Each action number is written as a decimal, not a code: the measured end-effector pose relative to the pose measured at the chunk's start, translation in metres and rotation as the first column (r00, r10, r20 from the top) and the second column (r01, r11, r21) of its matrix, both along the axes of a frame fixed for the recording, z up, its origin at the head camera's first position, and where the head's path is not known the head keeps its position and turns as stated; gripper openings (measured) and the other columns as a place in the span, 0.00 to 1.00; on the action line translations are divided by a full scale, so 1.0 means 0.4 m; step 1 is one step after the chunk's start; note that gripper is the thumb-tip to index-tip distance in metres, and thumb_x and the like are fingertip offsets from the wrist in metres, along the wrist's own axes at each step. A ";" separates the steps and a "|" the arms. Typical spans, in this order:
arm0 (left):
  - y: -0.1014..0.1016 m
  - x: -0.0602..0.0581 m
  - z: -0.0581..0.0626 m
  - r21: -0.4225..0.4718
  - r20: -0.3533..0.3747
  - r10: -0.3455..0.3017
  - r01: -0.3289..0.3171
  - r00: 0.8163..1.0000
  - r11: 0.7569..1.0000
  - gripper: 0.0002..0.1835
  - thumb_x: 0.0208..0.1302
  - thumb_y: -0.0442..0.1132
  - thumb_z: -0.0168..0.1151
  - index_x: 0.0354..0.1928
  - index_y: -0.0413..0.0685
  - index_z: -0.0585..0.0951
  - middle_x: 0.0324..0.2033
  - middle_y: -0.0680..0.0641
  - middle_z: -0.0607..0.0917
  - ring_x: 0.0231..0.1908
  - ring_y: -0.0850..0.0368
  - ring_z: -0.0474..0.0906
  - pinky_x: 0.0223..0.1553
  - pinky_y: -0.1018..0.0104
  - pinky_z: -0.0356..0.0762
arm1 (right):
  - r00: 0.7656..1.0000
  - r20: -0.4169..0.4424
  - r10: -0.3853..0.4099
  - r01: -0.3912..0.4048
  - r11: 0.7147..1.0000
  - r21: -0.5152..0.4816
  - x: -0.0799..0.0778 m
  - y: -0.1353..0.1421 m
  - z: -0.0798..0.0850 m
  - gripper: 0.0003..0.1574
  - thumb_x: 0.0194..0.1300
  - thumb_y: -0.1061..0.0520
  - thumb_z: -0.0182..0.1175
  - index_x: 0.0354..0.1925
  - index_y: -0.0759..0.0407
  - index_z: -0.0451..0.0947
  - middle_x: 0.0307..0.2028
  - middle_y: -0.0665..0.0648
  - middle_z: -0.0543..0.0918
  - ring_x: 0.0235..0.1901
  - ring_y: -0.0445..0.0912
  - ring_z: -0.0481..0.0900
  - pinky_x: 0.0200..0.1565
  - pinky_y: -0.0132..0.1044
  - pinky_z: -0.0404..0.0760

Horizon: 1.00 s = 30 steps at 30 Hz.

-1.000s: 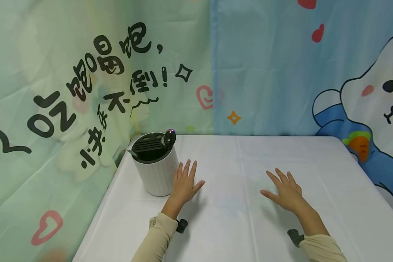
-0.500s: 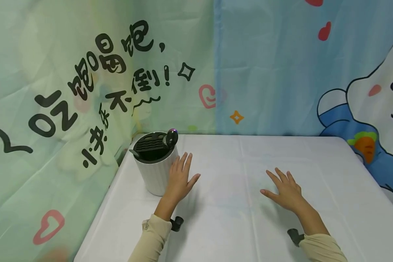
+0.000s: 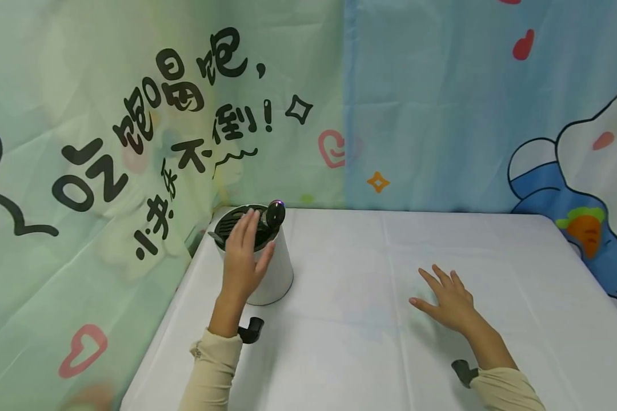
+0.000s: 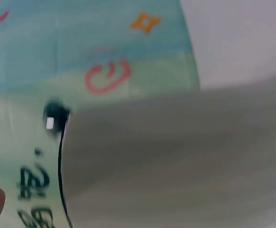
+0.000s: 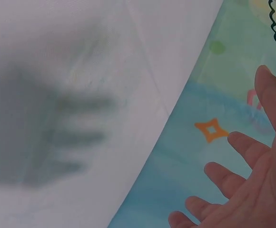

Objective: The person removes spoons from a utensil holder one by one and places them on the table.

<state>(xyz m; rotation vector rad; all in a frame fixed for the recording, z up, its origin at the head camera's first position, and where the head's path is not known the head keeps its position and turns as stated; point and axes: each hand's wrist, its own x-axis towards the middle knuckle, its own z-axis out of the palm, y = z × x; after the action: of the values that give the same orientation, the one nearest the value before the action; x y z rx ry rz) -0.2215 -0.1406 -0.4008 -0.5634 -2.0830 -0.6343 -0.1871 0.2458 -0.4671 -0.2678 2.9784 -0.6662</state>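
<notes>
At the back left of the table stands a white ribbed utensil holder (image 3: 273, 279) with a dark slotted insert. A shiny black rounded utensil end (image 3: 275, 214) sticks out at its right side, and a thin grey tip (image 3: 215, 236) shows at its left. My left hand (image 3: 243, 262) is in front of the holder, fingers extended over its rim and hiding part of the insert. In the left wrist view the holder's wall (image 4: 176, 161) fills much of the picture. Over the right part of the table my right hand (image 3: 448, 302) is spread, holding nothing; its fingers (image 5: 250, 152) show in the right wrist view.
A white cloth covers the table (image 3: 349, 342). Printed curtains (image 3: 432, 114) hang behind it and along the left side. Small black cameras, one (image 3: 252, 330) at the left wrist and one (image 3: 464, 372) at the right, sit by the sleeves.
My left hand has moved left and up, from the holder's right side to over its front rim. The right hand has kept its place. The head view has shifted slightly left.
</notes>
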 end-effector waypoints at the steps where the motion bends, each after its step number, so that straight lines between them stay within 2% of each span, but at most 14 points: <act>1: -0.017 -0.002 0.005 0.025 -0.003 0.017 -0.017 1.000 1.000 0.30 0.68 0.52 0.46 0.61 0.34 0.65 0.58 0.34 0.70 0.58 0.38 0.66 0.54 0.41 0.64 | 1.000 0.002 0.002 -0.002 1.000 -0.001 -0.002 -0.002 0.000 0.49 0.59 0.35 0.54 0.66 0.63 0.52 0.65 0.74 0.49 0.62 0.77 0.40 0.51 0.74 0.49; 4: -0.066 -0.005 0.008 0.111 0.038 0.057 -0.061 0.998 0.992 0.33 0.67 0.55 0.46 0.62 0.34 0.63 0.59 0.34 0.68 0.58 0.38 0.64 0.55 0.40 0.61 | 1.000 0.008 0.006 -0.006 1.000 -0.010 -0.008 -0.009 0.003 0.49 0.59 0.35 0.54 0.66 0.63 0.52 0.66 0.74 0.48 0.62 0.77 0.40 0.51 0.74 0.49; 8: -0.121 -0.003 -0.006 0.233 0.151 0.064 -0.098 0.987 0.968 0.41 0.64 0.61 0.46 0.65 0.34 0.59 0.62 0.33 0.64 0.61 0.37 0.60 0.59 0.39 0.56 | 1.000 0.000 0.018 -0.018 1.000 -0.024 -0.024 -0.028 0.012 0.49 0.59 0.36 0.55 0.66 0.63 0.53 0.66 0.74 0.49 0.62 0.77 0.41 0.51 0.75 0.48; 13: -0.163 0.002 -0.032 0.333 0.309 0.043 -0.150 0.950 0.931 0.46 0.60 0.65 0.47 0.68 0.37 0.52 0.65 0.33 0.57 0.66 0.38 0.52 0.62 0.39 0.51 | 0.999 -0.015 0.043 -0.044 0.998 -0.045 -0.061 -0.071 0.033 0.49 0.59 0.37 0.55 0.67 0.62 0.52 0.66 0.74 0.49 0.63 0.76 0.41 0.52 0.75 0.48; 16: -0.178 0.003 -0.048 0.385 0.379 0.025 -0.182 0.925 0.905 0.49 0.58 0.67 0.48 0.69 0.39 0.48 0.67 0.35 0.55 0.66 0.39 0.50 0.63 0.39 0.49 | 0.997 -0.028 0.067 -0.069 0.996 -0.065 -0.087 -0.101 0.048 0.48 0.60 0.37 0.55 0.67 0.62 0.51 0.67 0.73 0.48 0.63 0.75 0.40 0.53 0.74 0.47; 22: -0.191 -0.007 -0.087 0.475 0.463 -0.026 -0.222 0.886 0.851 0.56 0.52 0.71 0.50 0.70 0.41 0.42 0.68 0.36 0.53 0.68 0.42 0.49 0.65 0.42 0.47 | 0.992 -0.060 0.112 -0.117 0.988 -0.101 -0.137 -0.174 0.091 0.48 0.61 0.39 0.54 0.68 0.62 0.51 0.67 0.72 0.47 0.65 0.74 0.38 0.54 0.74 0.45; 30: -0.195 -0.032 -0.133 0.567 0.490 -0.178 -0.157 0.853 0.809 0.56 0.55 0.69 0.49 0.70 0.39 0.37 0.68 0.37 0.52 0.68 0.43 0.47 0.65 0.47 0.47 | 0.976 -0.094 0.197 -0.211 0.961 -0.177 -0.189 -0.300 0.149 0.45 0.64 0.45 0.54 0.69 0.63 0.49 0.69 0.69 0.47 0.67 0.67 0.43 0.56 0.72 0.47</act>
<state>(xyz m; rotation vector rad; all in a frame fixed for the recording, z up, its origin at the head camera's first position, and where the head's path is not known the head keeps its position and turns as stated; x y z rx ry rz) -0.2342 -0.2186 -0.4541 -0.0231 -2.1904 -1.5199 -0.2626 0.1256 -0.4077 -0.6178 2.9032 -0.9276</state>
